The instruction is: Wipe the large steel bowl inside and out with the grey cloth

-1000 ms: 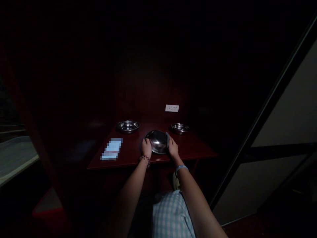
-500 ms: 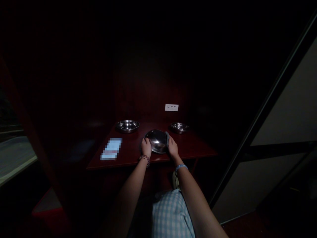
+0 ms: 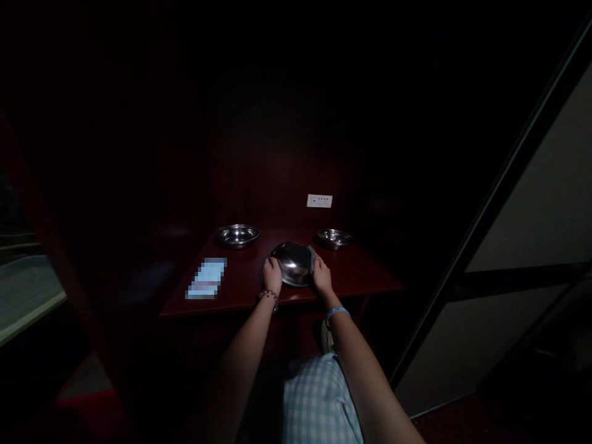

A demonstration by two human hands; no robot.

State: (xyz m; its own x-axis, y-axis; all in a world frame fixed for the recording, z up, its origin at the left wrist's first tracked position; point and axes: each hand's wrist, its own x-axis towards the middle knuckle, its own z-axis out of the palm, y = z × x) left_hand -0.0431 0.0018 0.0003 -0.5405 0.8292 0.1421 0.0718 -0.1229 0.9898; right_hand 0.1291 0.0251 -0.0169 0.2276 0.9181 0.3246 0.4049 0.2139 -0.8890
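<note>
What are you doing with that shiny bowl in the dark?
A person holds a metal bowl, tilted, over the near edge of a dark red table. The left hand grips one side; the right hand presses a grey cloth against the other. Two more metal bowls sit further back.

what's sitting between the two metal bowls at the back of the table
In the head view, only bare dark red table lies between left bowl and right bowl.

Clearance, my fingers outward: bare table (image 3: 365,277) right; left, open to blurred card (image 3: 206,279); ahead, two bowls (image 3: 237,235) (image 3: 334,237) flank a gap.
</note>
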